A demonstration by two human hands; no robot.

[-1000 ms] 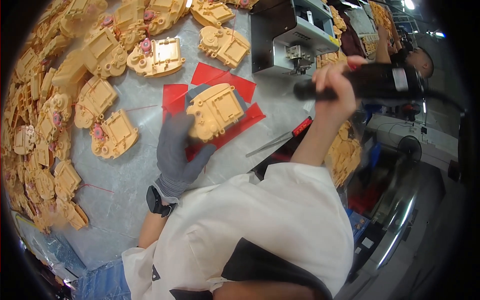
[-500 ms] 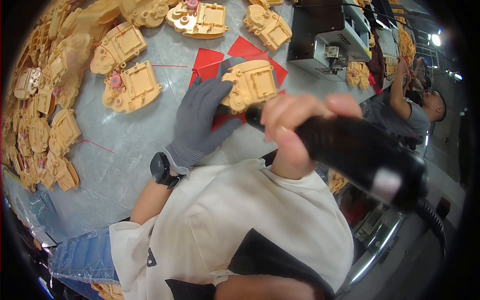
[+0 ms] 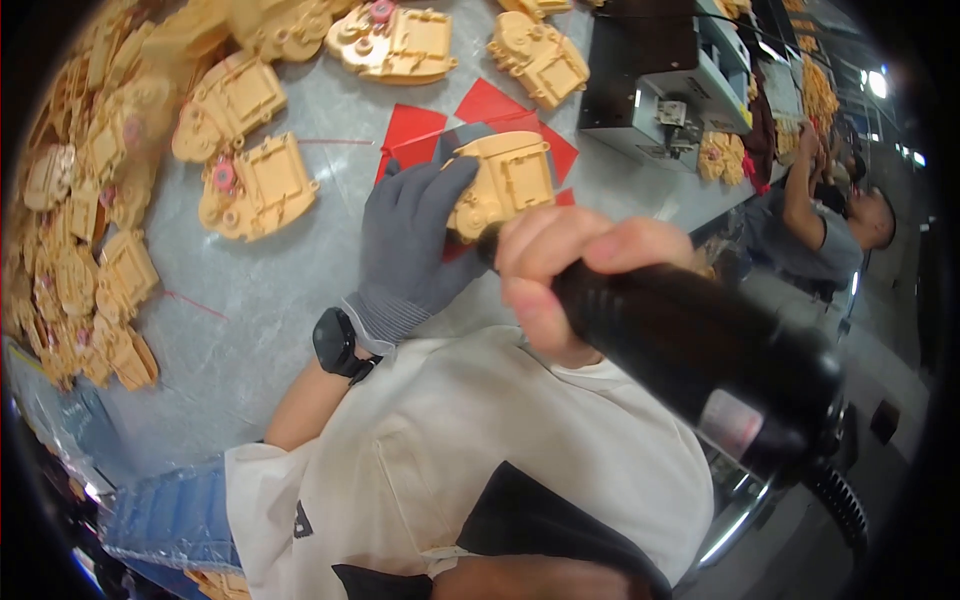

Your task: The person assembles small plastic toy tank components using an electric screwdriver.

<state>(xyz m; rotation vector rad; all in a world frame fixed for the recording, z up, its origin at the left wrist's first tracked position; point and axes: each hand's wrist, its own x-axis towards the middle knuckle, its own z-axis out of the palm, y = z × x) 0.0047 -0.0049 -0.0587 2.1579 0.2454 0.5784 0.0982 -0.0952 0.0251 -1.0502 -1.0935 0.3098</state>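
Observation:
My left hand (image 3: 405,245), in a grey knitted glove, grips the left side of a yellow plastic housing (image 3: 517,172) with molded ribs and round bosses. The housing rests over red pads (image 3: 412,128) on the table. In my bare right hand (image 3: 552,262) is a black corded electric screwdriver (image 3: 690,335), held slantwise with its nose at the housing's lower left edge. My right fingers and the tool's nose hide that corner, so whether the tip touches a screw cannot be seen.
Loose yellow housings (image 3: 262,190), some with pink wheels and red wires, lie around the grey table (image 3: 250,300). A heap of them (image 3: 75,265) fills the left side. A black and grey machine (image 3: 665,85) stands at the back right. Another person (image 3: 830,215) sits farther right.
My right hand and the screwdriver have shifted left and slightly down, bringing the nose nearer my left hand. My left hand keeps its grip on the housing.

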